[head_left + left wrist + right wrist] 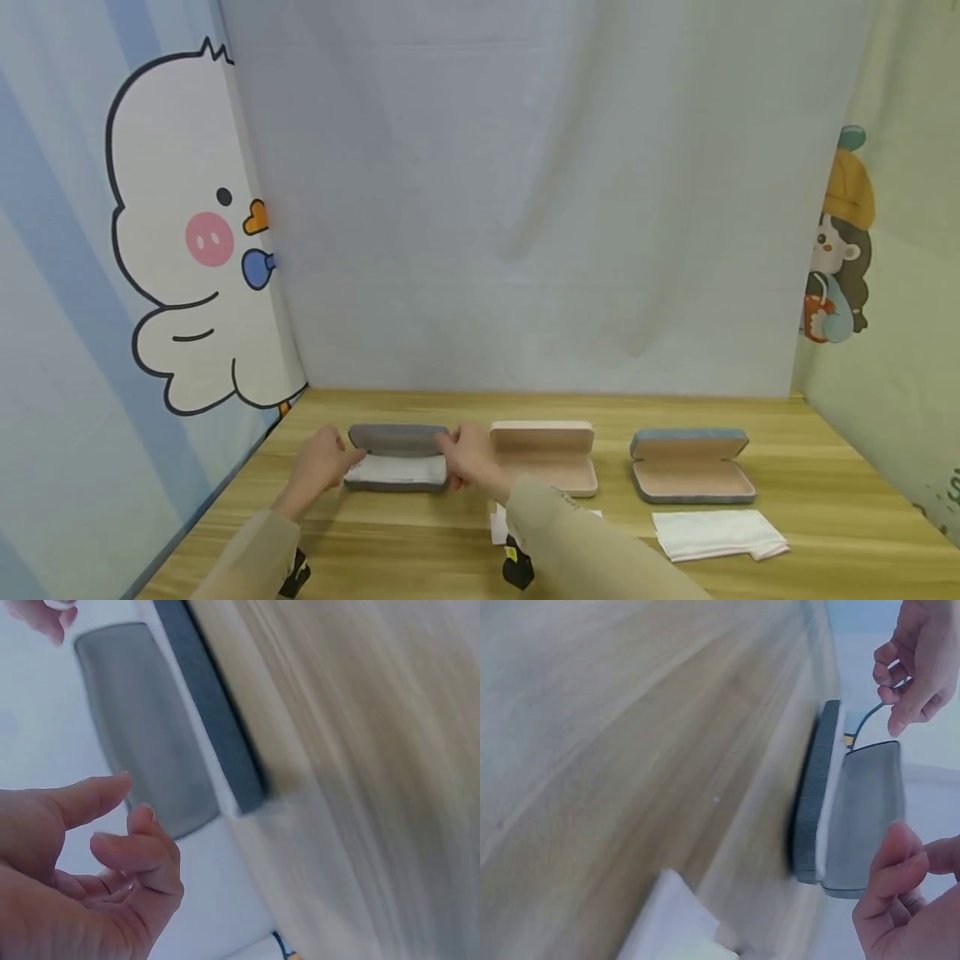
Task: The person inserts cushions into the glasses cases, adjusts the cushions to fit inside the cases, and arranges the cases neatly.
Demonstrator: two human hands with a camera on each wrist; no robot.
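A dark grey glasses case (397,487) lies at the left of the table, its lid (397,438) raised. In its base sits a folded white cloth (397,468). My left hand (322,460) is at the case's left end; in the left wrist view its thumb and loosely bent fingers stand apart with nothing between them. Near the lid's right end is my right hand (471,457). In the right wrist view its fingers (889,889) are bent close by the lid's edge; whether they touch it is unclear.
A pale pink glasses case (542,437) stands with its lid up in the middle, and a blue-grey one (693,483) likewise at the right. A white cloth (716,533) lies before the blue-grey case. Another white cloth (498,527) is partly hidden by my right sleeve. Curtains (525,208) surround the table.
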